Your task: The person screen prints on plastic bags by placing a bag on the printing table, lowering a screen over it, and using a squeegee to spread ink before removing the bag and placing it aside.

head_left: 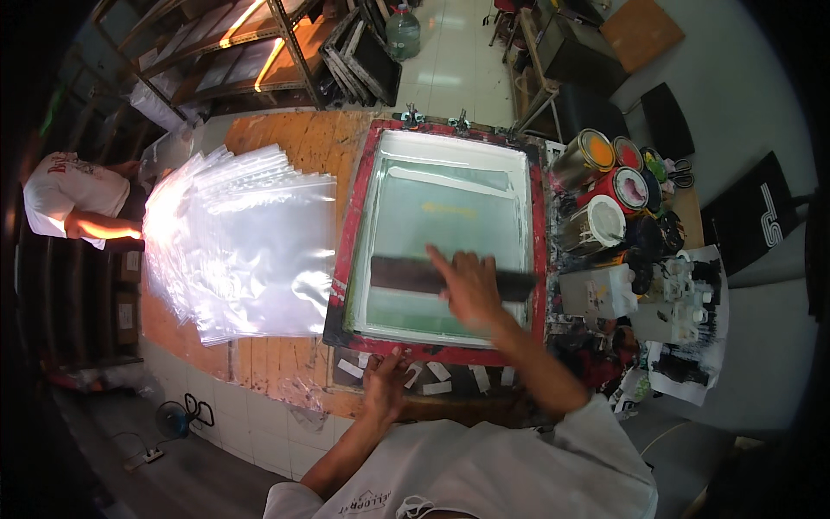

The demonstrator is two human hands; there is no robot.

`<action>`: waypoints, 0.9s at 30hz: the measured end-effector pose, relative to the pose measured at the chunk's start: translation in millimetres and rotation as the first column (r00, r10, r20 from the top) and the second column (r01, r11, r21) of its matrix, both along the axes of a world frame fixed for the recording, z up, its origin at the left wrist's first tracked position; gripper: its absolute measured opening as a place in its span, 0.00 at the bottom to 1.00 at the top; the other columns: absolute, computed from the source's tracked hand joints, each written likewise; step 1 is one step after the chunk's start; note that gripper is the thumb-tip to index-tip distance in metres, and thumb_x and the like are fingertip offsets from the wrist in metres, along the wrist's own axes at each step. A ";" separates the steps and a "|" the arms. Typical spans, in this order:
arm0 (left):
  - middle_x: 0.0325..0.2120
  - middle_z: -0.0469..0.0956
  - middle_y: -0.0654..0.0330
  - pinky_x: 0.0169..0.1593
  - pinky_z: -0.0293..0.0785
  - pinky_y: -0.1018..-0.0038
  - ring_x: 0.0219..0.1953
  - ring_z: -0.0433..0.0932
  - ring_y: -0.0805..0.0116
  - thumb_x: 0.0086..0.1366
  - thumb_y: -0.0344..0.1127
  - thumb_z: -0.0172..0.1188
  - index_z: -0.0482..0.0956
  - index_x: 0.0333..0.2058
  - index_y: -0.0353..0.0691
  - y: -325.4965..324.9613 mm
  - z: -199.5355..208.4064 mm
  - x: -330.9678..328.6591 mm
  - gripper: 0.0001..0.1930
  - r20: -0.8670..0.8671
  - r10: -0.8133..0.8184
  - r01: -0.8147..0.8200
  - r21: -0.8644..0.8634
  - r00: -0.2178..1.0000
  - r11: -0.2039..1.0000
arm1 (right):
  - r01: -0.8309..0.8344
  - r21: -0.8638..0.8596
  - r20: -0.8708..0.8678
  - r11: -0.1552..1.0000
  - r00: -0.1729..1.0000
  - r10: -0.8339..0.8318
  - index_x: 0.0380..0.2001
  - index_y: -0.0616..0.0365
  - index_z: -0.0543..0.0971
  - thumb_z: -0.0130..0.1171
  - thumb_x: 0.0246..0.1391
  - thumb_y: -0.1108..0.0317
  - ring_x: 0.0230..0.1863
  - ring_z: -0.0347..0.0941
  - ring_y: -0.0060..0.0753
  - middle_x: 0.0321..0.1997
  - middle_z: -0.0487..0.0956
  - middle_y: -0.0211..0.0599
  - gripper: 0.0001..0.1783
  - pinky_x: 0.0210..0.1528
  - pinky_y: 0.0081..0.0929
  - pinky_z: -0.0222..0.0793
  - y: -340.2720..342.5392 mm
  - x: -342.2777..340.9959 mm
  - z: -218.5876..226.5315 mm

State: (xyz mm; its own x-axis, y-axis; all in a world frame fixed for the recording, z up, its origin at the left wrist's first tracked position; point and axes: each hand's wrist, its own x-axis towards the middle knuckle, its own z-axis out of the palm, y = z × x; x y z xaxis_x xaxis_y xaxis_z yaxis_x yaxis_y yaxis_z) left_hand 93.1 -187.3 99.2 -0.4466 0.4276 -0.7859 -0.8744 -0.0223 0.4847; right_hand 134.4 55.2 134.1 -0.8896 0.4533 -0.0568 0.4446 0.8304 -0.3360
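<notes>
A screen-printing frame [538,216] with red edges lies in front of me, white ink smeared along the inside of its pale green mesh [432,233]. Across the mesh runs a dark, wide squeegee [399,273], slightly blurred. My right hand [471,290] grips the squeegee near its middle, index finger stretched forward over it. At the near edge of the frame, my left hand [386,381] has its fingers curled against the red wood, closed on it. White ink streaks show near the far end of the mesh, with a small yellowish mark below them.
Left of the frame, shiny clear plastic bags [251,242] lie overlapping on the wooden table [285,368]; a person [78,199] reaches toward them. Clamps [460,118] sit at the frame's far edge. Paint cans [596,151] and white jugs [596,292] crowd the right side.
</notes>
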 end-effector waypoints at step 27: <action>0.47 0.83 0.54 0.53 0.79 0.59 0.48 0.83 0.54 0.69 0.38 0.65 0.81 0.53 0.36 285.6 -110.3 -268.7 0.18 -0.735 -0.611 -0.074 -0.620 -0.294 0.781 | 0.153 0.195 -0.533 0.969 0.846 -0.026 0.46 0.64 0.85 0.61 0.63 0.43 0.27 0.84 0.46 0.25 0.83 0.50 0.30 0.38 0.38 0.78 95.3 -75.2 270.0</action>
State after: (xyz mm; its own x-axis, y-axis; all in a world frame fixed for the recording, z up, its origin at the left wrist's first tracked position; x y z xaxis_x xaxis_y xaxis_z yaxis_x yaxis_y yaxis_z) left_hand -175.7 98.3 -11.1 -0.6496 0.7072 0.2790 0.7204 0.4551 0.5234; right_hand 59.3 150.5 404.1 -0.7120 0.4766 0.5158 0.3310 0.8755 -0.3521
